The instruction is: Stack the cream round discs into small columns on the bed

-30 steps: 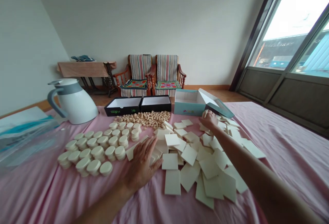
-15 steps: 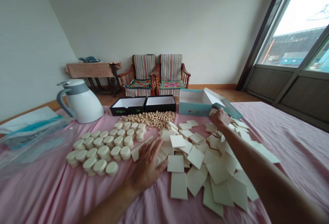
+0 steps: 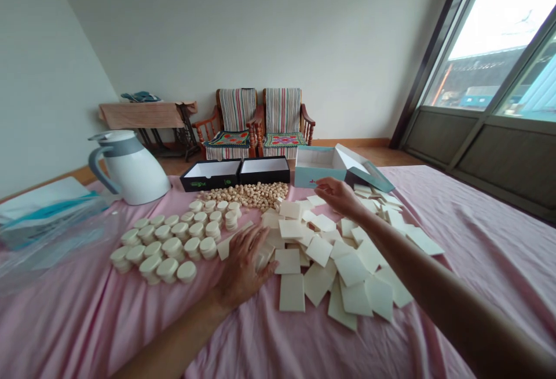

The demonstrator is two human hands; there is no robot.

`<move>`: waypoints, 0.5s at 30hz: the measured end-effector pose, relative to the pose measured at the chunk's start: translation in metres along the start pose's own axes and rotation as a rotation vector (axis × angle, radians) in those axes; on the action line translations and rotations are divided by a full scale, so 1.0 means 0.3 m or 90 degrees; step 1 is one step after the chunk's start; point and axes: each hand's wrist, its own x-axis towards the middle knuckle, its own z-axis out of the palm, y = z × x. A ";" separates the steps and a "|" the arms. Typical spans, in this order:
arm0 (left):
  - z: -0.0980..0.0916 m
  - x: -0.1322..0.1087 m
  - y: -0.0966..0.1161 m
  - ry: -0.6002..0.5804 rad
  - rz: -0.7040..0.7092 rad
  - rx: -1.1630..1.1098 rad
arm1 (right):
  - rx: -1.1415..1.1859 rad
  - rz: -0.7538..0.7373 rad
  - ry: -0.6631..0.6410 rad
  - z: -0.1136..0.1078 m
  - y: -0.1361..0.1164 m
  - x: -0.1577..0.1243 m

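My left hand [image 3: 245, 263] lies with its fingers spread over pale square pieces, between the stacks of round discs [image 3: 174, 247] and the loose heap of square cards [image 3: 319, 250]. Above the back of that heap hangs my right hand [image 3: 341, 195], in front of the light blue box [image 3: 317, 177]. Its fingers are bent toward the left; whether anything is between the fingertips is too small to tell. Small wooden beads [image 3: 260, 195] lie in a pile behind the discs and cards.
Two black boxes with white insides [image 3: 211, 175] stand behind the beads. A white and grey jug [image 3: 138, 169] is at the left, beside plastic bags [image 3: 47, 222]. The light blue lid [image 3: 369, 170] leans at the blue box's right. A pink cloth [image 3: 473, 222] lies underneath.
My right hand has moved left, from beside the lid to in front of the blue box. My left hand stays over the square pieces. The whole view has shifted slightly.
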 end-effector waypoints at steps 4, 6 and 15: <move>-0.016 0.005 0.012 0.023 0.020 -0.013 | -0.158 0.092 0.010 -0.125 0.140 -0.047; -0.035 0.019 0.039 0.029 0.053 -0.023 | -0.201 0.134 0.015 -0.169 0.233 -0.069; -0.065 0.145 0.372 -0.208 0.357 -0.097 | -0.381 0.176 -0.183 -0.166 0.370 -0.054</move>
